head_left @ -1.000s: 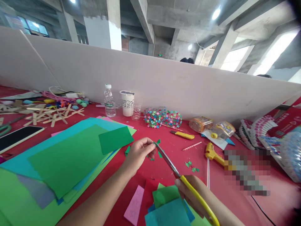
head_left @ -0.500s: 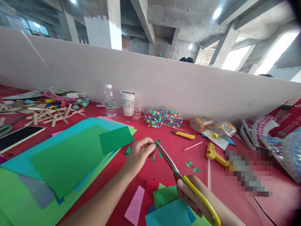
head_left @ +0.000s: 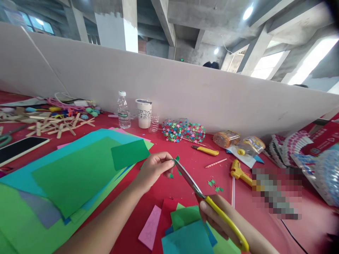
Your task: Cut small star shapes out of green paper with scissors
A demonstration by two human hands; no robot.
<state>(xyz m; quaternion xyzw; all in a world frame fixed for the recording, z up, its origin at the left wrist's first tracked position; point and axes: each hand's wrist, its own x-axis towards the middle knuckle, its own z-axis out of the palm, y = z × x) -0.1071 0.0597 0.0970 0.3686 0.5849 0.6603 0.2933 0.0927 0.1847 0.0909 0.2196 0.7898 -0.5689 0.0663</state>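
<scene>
One green scrap [head_left: 177, 158], pinched in left hand [head_left: 156, 168]. Scissors [head_left: 188, 177], gripped in right hand [head_left: 209, 216], set against it; cutting apparently unfinished, outline half hidden. Several green stars [head_left: 212, 182], cut, lying to the right. Pink strip [head_left: 150, 227], star-marked, uncut.

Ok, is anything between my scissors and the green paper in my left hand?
Nothing visible. The scissors overlap the green paper in this view, your left hand pinching it right beside the tips.
</scene>
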